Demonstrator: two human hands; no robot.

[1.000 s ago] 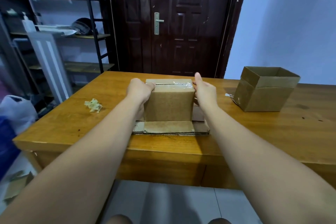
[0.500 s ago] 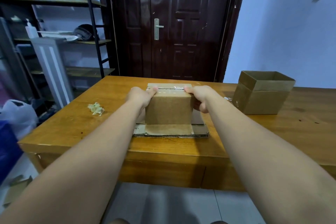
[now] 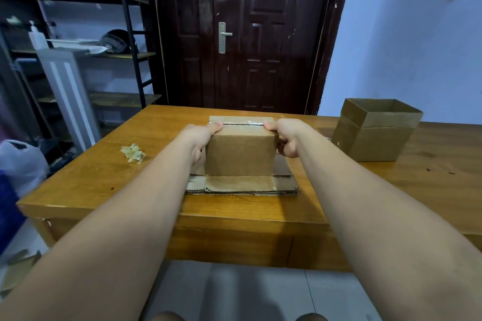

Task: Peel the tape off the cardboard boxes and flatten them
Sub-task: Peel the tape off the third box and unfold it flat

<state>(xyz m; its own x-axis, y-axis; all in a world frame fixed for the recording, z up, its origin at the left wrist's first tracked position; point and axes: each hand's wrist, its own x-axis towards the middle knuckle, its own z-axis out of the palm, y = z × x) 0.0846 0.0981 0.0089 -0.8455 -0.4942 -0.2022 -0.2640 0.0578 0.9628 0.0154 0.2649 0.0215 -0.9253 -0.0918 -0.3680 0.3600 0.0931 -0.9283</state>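
A small closed cardboard box [image 3: 241, 155] stands upside down on its spread flaps, on top of flattened cardboard [image 3: 242, 186] in the middle of the wooden table [image 3: 104, 177]. Clear tape [image 3: 242, 124] runs along the seam on its top. My left hand [image 3: 199, 138] grips the box's left side, thumb on the top edge by the tape's end. My right hand [image 3: 285, 135] grips the right side with curled fingers, thumb on the top at the tape's other end. A second box [image 3: 375, 133], open at the top, stands to the right.
A crumpled wad of peeled tape [image 3: 133, 153] lies on the table's left part. A dark door [image 3: 247, 34] is behind the table, a metal shelf rack [image 3: 78, 47] at the left, and a white plastic bag [image 3: 20, 164] on the floor at the left.
My right hand has gone from flat against the box's right side to curled round its top right corner. My left thumb has slid onto the top edge. The box has stayed put.
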